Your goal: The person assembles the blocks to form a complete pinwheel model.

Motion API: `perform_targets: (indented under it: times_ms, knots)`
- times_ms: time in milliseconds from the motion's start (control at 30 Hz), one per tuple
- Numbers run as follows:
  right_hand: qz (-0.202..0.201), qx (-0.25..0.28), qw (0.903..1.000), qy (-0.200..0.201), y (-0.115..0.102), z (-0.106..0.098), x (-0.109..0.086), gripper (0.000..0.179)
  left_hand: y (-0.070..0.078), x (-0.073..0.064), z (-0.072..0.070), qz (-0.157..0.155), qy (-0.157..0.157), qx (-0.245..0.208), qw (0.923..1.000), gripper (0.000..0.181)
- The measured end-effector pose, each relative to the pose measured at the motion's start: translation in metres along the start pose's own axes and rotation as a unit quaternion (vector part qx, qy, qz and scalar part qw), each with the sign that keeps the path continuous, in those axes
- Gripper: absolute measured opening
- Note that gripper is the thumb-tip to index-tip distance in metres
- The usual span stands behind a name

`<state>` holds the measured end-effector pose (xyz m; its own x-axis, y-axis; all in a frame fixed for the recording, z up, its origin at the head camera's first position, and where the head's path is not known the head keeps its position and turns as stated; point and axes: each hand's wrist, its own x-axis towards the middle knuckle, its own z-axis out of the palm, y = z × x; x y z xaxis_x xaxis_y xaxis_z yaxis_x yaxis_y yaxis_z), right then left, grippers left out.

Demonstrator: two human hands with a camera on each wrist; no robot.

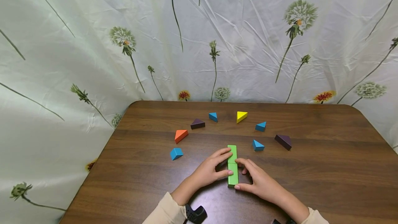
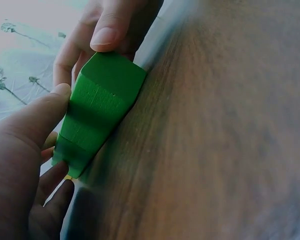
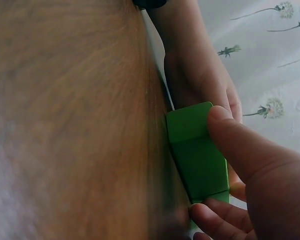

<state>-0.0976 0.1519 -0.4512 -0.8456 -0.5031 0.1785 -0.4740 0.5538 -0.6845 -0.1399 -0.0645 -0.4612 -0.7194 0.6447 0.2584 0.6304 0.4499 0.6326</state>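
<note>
Two green blocks stand end to end in a line pointing away from me on the table: the near block [image 1: 234, 179] and the far block [image 1: 234, 155]. My left hand [image 1: 205, 171] holds them from the left, its thumb on the near block and its fingers on the far one. From the right, my right hand [image 1: 263, 183] has its thumb at the near block's front corner and its index finger by the seam. In the left wrist view the green block [image 2: 97, 107] shows a slanted side close over the wood. The right wrist view shows the right thumb on the green block's [image 3: 200, 160] edge.
Loose triangular blocks form an arc beyond the hands: an orange one [image 1: 181, 136], a yellow one [image 1: 241, 117], two dark purple ones [image 1: 197, 124] and several blue ones [image 1: 176, 153]. The brown table [image 1: 326, 168] ends at a flowered curtain [image 1: 192, 61].
</note>
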Motion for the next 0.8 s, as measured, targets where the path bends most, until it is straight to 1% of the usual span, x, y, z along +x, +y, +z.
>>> perform_targets:
  times_ms: [200, 400, 533, 633, 800]
  knots:
    - [-0.005, -0.002, 1.0, -0.001, 0.0, 0.0, 0.0, 0.066, 0.0, 0.0, 0.0, -0.001, -0.001, -0.005, 1.0, 0.058]
    - [-0.02, 0.001, 0.9998, 0.003, -0.001, -0.005, 0.0, 0.063, 0.0, 0.001, -0.001, 0.001, 0.004, -0.004, 1.0, 0.057]
    - [-0.013, -0.001, 0.9999, 0.011, -0.003, -0.009, 0.001, 0.058, 0.001, 0.001, -0.002, -0.003, 0.004, -0.003, 1.0, 0.058]
    - [-0.003, -0.009, 0.9996, 0.027, -0.004, -0.013, 0.002, 0.056, 0.002, 0.001, -0.002, -0.004, 0.002, -0.003, 1.0, 0.058]
    - [-0.012, -0.021, 0.9977, 0.064, -0.006, -0.021, 0.005, 0.055, 0.002, 0.001, -0.001, -0.005, -0.001, -0.005, 1.0, 0.058]
